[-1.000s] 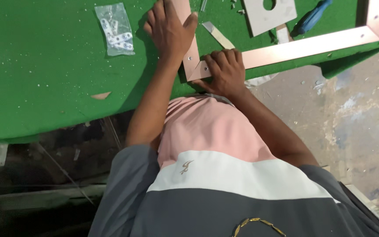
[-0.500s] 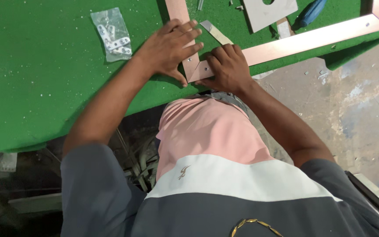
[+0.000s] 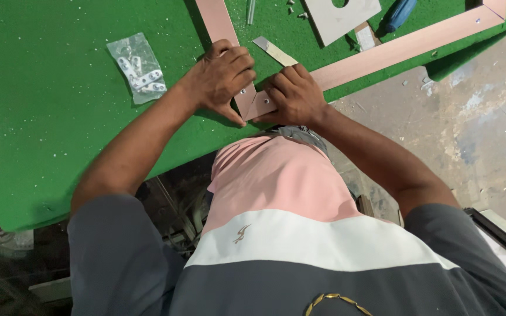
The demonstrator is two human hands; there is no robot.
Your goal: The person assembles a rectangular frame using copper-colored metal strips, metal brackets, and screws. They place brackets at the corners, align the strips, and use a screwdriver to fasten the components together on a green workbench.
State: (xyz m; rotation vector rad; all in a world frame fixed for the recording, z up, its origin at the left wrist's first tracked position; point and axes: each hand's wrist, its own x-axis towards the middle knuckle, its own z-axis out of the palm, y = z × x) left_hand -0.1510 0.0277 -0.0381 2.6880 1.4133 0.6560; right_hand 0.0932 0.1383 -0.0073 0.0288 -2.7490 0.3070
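pinkish-tan aluminium frame [image 3: 382,55] lies on the green felt-covered table [image 3: 42,117], its near corner joint right at the table's edge under both hands. the left hand [image 3: 221,76] is curled down over the upright frame bar beside the corner, fingers bent and pressing, thumb at the mitre. the right hand [image 3: 294,96] is closed over the long bar's end, fingertips pinching at the joint; what it has between them, if anything, i cannot tell. to do this well, i'd judge both bars should be held flat and flush so the mitre closes without a step, pressure kept even on both sides. against half a second ago, the left hand has drawn in tighter on the corner, and the forearm sits closer. a clear bag of small brackets [image 3: 139,67] lies left, a thin metal strip [image 3: 273,51] just above the hands, a grey plate [image 3: 338,17] and blue-handled tool [image 3: 399,14] beyond.
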